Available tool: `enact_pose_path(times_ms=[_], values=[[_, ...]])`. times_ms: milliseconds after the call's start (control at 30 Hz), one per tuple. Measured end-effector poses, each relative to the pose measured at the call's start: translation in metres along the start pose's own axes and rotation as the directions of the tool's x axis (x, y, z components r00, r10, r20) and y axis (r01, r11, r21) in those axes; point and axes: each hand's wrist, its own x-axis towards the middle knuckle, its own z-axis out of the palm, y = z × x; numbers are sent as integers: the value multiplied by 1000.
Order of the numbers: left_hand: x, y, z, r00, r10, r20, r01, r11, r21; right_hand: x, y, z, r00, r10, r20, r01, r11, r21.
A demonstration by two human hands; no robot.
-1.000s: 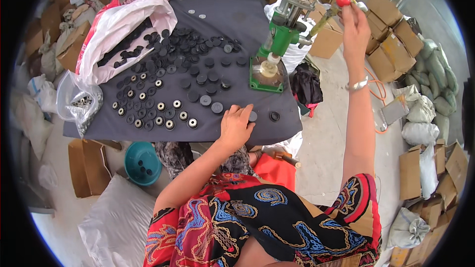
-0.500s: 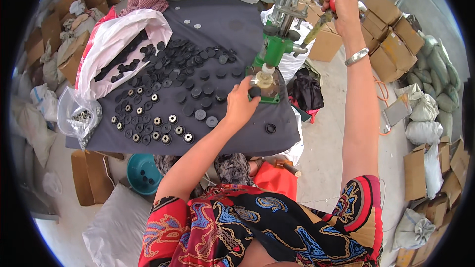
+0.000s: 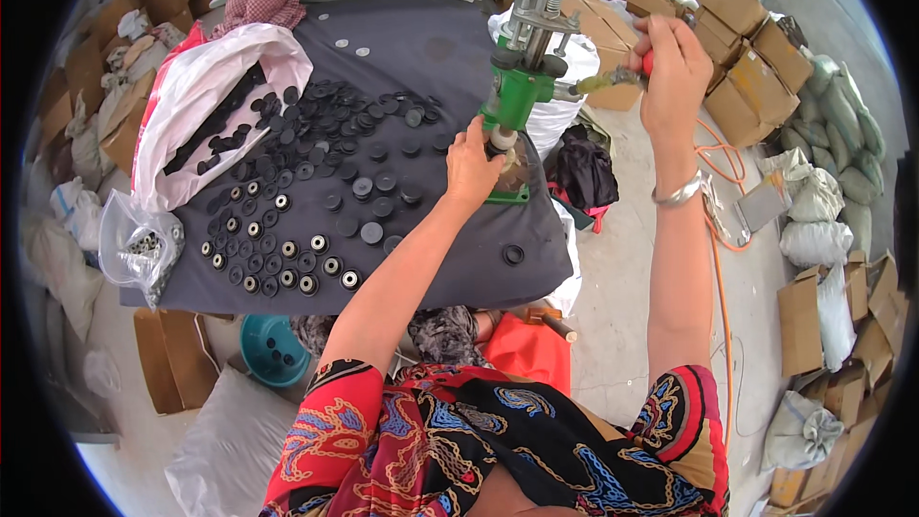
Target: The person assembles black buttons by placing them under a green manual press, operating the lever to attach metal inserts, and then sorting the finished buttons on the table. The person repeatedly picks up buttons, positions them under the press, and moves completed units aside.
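A green hand press (image 3: 518, 96) stands at the right side of the dark cloth-covered table (image 3: 436, 273). My right hand (image 3: 675, 67) is closed round the red knob (image 3: 648, 63) of its lever (image 3: 605, 82), which lies nearly level. At the foot of the press, beneath its ram, my left hand (image 3: 473, 170) pinches a small black round cap (image 3: 501, 141); the fingers partly hide it. Left of that hand, many black round caps (image 3: 362, 188) lie loose. Several caps with metal ring centres (image 3: 307, 283) sit nearer the front edge.
A white sack (image 3: 155, 158) with black caps lies open on the left, beside a clear plastic bag (image 3: 120, 239) of small metal parts. One black ring (image 3: 513, 255) is by the front right corner. Below stand a teal basin (image 3: 251, 349) and a hammer (image 3: 558, 326). Cardboard boxes (image 3: 751, 101) line the right.
My right hand has pulled the lever down from its raised slant to nearly level. The ram has come down onto the piece at my left fingertips. The whole view has shifted slightly.
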Motion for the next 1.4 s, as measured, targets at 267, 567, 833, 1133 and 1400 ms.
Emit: enact_pose_path(times_ms=[267,567,833,1133,1400], values=[[4,-2,3,998,-53,35,57,991,-121,-84,-2,-7,992,-97,-84,92,994,-63],[15,-40,-41,952,157,-265,-111,978,179,-178,50,-18,946,-322,24,323,945,-47],[22,-65,-54,973,212,93,-229,817,529,-86,-14,-11,998,26,53,-20,992,-123],[29,-78,-37,962,244,121,-265,737,622,28,-12,5,982,152,109,-154,988,15],[26,-69,-44,958,276,-82,-219,884,414,33,-9,9,982,150,117,-155,988,27]])
